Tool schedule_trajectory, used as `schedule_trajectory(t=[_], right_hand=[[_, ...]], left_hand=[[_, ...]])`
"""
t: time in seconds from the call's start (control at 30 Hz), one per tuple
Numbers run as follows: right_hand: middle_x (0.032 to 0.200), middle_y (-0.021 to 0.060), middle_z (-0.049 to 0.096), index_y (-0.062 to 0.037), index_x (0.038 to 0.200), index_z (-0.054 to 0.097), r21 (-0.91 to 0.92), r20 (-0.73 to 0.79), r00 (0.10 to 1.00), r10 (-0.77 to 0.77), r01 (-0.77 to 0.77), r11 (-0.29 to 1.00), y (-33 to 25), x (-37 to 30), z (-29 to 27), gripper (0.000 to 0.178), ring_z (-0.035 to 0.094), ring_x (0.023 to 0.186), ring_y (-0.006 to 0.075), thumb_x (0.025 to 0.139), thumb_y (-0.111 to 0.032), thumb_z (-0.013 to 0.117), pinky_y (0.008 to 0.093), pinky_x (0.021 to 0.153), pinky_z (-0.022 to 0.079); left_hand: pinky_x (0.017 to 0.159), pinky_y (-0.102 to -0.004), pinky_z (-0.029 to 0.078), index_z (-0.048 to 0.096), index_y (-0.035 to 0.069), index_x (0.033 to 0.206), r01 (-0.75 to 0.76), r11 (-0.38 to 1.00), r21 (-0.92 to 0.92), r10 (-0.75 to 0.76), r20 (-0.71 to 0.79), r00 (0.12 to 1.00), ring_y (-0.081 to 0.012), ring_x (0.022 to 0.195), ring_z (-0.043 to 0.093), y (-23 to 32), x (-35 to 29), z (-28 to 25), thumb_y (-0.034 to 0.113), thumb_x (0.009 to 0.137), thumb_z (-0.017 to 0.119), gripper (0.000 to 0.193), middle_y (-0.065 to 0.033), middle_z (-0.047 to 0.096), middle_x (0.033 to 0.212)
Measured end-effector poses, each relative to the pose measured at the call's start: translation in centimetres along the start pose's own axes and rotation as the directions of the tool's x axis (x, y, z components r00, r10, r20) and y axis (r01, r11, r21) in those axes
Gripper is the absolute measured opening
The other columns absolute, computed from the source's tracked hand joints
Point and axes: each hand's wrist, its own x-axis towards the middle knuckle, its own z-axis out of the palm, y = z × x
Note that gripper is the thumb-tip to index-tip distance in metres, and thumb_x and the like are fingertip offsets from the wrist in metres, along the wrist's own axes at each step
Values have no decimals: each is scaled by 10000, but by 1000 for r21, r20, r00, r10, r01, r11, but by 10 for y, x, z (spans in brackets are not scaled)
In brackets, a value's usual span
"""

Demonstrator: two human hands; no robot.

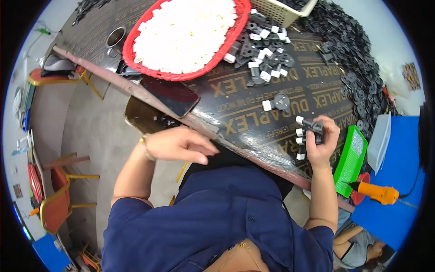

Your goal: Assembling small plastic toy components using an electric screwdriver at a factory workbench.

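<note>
While the right hand [323, 139], clamped on white-tipped parts [300, 141], seems mid-gathering, the empty, loosely spread left hand [180, 144] should reach across.

Held black pieces [316, 126] part-hidden; red basket [176, 76] cropped

Legible print stands on the dark brown, glossy, flat tabletop [249, 109]. The marking consists of gold-tan block capitals [253, 123] in repeated rows, slanting upward to the right. Large characters repeat a single word; smaller capitals run in narrow lines between the large rows, alongside thin ruled lines of similar colour. A cluster of black plastic parts with white block-shaped ends [274, 74] covers a portion of the lettering. Glare weakens the characters toward the near edge.
</note>
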Motion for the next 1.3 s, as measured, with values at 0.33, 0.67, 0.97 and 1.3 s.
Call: schedule_trajectory(t=[0.33, 0.67, 0.97, 1.3], right_hand=[[1156, 120, 589, -35, 1206, 474, 130, -275, 950, 147, -115, 985, -17, 30, -8, 371, 568, 1024, 181, 889, -70, 665, 332, 941, 473], [1078, 202, 652, -45, 1150, 535, 33, 128, 956, -266, 264, 964, -49, 48, 23, 463, 634, 931, 302, 758, -112, 772, 408, 836, 516], [1225, 178, 661, -17, 1196, 635, 21, 360, 923, -137, 139, 990, -29, 119, 70, 672, 618, 1169, 362, 877, -605, 690, 427, 1006, 452], [1178, 145, 683, 5, 1219, 629, -345, 237, 852, 466, -374, 861, 64, 162, 86, 489, 640, 1069, 261, 894, -341, 745, 374, 926, 500]], left_hand=[[1021, -440, 470, 638, 124, 1329, 24, 216, 976, 781, -187, 596, -356, 1335, 499, 35, 193, 66, 148, 797, 762, 547, -185, 515, 1425], [928, -429, 553, 534, 108, 1404, -97, 348, -932, 156, -44, 987, -239, 1156, 631, 39, 150, 55, 649, 1021, 451, 668, -105, 529, 1379], [1020, -555, 515, 542, 175, 1432, -252, 36, -967, 48, -250, 967, -312, 1277, 589, 3, 155, 53, 444, 991, 605, 520, -104, 636, 1341], [924, -486, 576, 491, 150, 1480, -276, 42, -960, 195, -263, 945, -364, 1301, 570, -6, 149, 51, 462, 988, 587, 590, -154, 581, 1410]])
